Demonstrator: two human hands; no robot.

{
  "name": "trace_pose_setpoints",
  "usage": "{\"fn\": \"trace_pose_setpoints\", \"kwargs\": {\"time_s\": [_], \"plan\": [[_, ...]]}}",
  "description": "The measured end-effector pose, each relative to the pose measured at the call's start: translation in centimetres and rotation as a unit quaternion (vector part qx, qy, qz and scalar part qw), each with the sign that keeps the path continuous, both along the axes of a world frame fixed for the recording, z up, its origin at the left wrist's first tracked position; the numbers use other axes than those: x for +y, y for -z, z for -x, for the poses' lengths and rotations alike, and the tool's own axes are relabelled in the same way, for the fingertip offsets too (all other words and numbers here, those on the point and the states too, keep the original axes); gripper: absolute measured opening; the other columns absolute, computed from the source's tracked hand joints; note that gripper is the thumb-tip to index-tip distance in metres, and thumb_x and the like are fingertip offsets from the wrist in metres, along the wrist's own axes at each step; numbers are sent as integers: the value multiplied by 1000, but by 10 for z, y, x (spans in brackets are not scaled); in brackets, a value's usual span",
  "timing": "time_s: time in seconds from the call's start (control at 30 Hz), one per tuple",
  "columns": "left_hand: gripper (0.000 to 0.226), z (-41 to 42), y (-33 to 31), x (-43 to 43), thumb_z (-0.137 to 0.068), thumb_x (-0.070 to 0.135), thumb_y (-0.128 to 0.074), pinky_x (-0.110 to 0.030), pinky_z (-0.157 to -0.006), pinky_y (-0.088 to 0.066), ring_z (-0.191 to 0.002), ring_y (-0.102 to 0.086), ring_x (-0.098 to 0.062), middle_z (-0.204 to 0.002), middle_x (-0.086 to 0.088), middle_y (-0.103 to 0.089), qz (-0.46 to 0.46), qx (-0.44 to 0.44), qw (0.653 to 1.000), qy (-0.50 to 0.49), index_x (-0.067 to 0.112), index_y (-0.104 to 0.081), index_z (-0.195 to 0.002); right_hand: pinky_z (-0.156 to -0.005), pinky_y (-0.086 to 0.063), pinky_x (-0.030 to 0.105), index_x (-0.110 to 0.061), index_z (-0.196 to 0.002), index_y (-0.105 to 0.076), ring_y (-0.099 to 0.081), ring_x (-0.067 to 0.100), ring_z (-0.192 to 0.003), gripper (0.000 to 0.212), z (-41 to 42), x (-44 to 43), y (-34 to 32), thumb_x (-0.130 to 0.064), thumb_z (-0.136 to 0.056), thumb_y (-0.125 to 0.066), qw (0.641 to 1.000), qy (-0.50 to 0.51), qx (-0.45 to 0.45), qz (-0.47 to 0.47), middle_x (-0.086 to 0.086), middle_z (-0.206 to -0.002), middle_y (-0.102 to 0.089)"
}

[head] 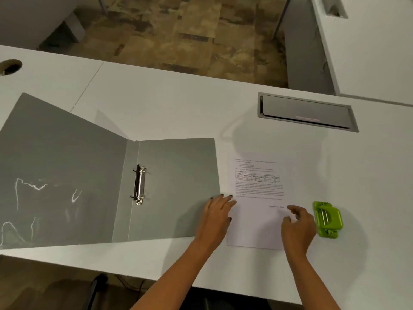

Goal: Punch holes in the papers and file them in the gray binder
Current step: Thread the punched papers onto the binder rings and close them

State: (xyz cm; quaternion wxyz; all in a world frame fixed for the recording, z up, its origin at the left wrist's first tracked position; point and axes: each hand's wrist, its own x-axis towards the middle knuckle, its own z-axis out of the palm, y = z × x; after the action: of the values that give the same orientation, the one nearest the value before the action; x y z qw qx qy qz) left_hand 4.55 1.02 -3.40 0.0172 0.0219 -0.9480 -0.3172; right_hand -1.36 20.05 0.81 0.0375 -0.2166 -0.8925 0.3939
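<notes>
The gray binder (67,175) lies open flat on the white desk, its metal ring mechanism (140,185) on the spine. To its right lies a printed sheet of paper (257,193). My left hand (218,217) rests flat, fingers straight, over the binder's right edge and the paper's left edge. My right hand (298,227) hovers at the paper's right edge with fingers loosely curled, holding nothing. A green hole punch (327,219) sits just right of that hand.
A gray cable hatch (306,111) is set in the desk (178,108) behind the paper. A round cable hole (10,67) is at the far left. Another desk (368,52) stands at the right; floor lies beyond the far edge.
</notes>
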Motion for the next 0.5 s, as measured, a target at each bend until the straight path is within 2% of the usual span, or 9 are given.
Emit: {"fn": "trace_pose_setpoints", "kwargs": {"time_s": [0.07,0.2,0.33,0.5], "plan": [[58,1,1,5,-71,17,-79,-45,-110,-21,-128,-50,-27,-136,-4,-55,46,-20,999,13,19,-57,-125,-92,-46,43,-8,-115,-58,-47,34,-114,38,1,11,7,5,-79,-61,998,21,-39,-35,19,-121,-49],[59,1,0,9,-65,40,-82,-49,-105,-31,-116,-59,-22,-125,-1,-62,134,-15,991,8,23,-60,-117,-99,-40,49,-3,-126,-48,-40,40,-120,52,2,17,13,-4,-77,-67,993,31,-89,-68,25,-129,-44],[49,3,1,13,-71,46,-74,-52,-105,-35,-114,-59,-20,-123,1,-63,173,-1,985,-2,26,-60,-113,-101,-35,50,-1,-130,-41,-40,41,-122,64,4,17,15,-16,-76,-71,989,33,-118,-79,25,-130,-45],[39,6,-1,18,-79,48,-63,-55,-102,-37,-112,-60,-21,-120,0,-64,195,-4,981,-8,25,-61,-110,-97,-35,50,1,-126,-43,-41,41,-121,68,15,14,9,-30,-74,-73,979,42,-172,-102,23,-128,-49]]}}
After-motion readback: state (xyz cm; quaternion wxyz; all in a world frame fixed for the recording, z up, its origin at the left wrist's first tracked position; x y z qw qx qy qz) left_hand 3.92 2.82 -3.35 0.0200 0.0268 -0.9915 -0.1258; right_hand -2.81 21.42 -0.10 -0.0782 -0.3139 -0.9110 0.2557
